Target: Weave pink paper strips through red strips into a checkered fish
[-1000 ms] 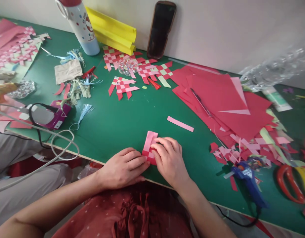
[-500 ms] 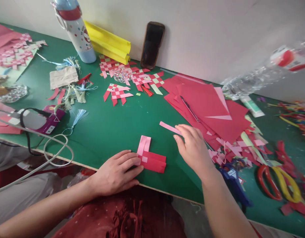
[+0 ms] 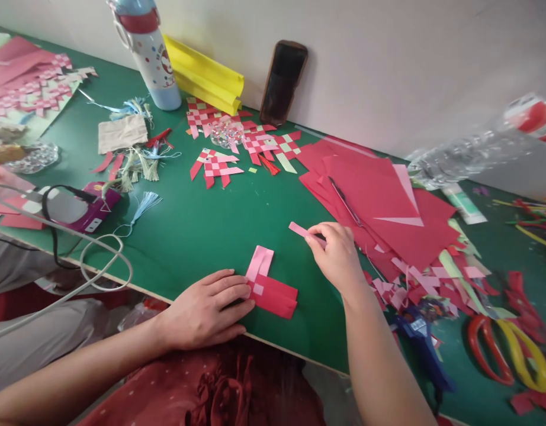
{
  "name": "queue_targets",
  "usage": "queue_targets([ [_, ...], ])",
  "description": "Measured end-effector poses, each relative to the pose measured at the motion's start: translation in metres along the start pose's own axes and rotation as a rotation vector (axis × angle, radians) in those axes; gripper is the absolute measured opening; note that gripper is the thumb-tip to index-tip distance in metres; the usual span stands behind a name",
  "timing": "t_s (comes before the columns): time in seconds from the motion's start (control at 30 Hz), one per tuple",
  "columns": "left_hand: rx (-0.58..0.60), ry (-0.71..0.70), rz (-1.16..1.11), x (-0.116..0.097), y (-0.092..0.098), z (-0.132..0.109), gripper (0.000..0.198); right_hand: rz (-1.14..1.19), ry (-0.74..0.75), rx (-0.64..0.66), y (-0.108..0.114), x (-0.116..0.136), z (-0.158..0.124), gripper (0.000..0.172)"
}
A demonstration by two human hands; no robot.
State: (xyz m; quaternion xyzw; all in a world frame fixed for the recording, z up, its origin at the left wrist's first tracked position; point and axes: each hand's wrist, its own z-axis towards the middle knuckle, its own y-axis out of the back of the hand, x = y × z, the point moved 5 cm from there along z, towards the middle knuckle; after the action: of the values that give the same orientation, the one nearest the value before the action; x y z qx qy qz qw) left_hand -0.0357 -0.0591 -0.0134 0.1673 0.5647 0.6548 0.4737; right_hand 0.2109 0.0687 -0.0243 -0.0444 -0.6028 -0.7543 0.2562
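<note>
My left hand [image 3: 217,307] lies flat near the table's front edge, fingers stretched out. Its fingertips rest on the left end of a partly woven paper piece. In that piece, pink paper strips [image 3: 260,260] point away from me and red paper strips [image 3: 277,296] run to the right, with a pink square where they cross. To the right and above the table, my right hand [image 3: 335,251] pinches a narrow pink paper strip [image 3: 298,229] between thumb and fingers. The strip's free end points left; the rest is partly hidden by the fingers.
Woven paper fish [image 3: 215,167] lie behind, near a phone [image 3: 282,83] leaning on the wall. Red paper sheets [image 3: 366,189] with a pen are at right, beside paper scraps, a blue glue gun [image 3: 421,346] and scissors [image 3: 488,349]. A bottle [image 3: 155,65] and cables stand left.
My right hand has moved slightly left and toward me, and its fingers have closed more firmly around the pink strip. My left hand stays on the woven piece. The view has shifted slightly.
</note>
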Motion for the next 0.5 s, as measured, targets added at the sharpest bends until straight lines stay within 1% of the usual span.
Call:
queue_targets([
  [0.23,0.004,0.011,-0.005,-0.0003,-0.0011,-0.0016,0.032,0.077,-0.054,0.011,0.0022,0.0022,-0.0022,0.004],
  [0.37,0.006,0.012,-0.011,-0.0008,-0.0004,-0.0007,0.031,0.132,-0.077,0.026,0.0021,0.0005,-0.0021,0.015],
  [0.5,-0.007,0.016,-0.004,-0.0011,0.0007,0.001,0.03,0.184,-0.086,0.028,0.0042,0.0025,-0.0028,0.012],
])
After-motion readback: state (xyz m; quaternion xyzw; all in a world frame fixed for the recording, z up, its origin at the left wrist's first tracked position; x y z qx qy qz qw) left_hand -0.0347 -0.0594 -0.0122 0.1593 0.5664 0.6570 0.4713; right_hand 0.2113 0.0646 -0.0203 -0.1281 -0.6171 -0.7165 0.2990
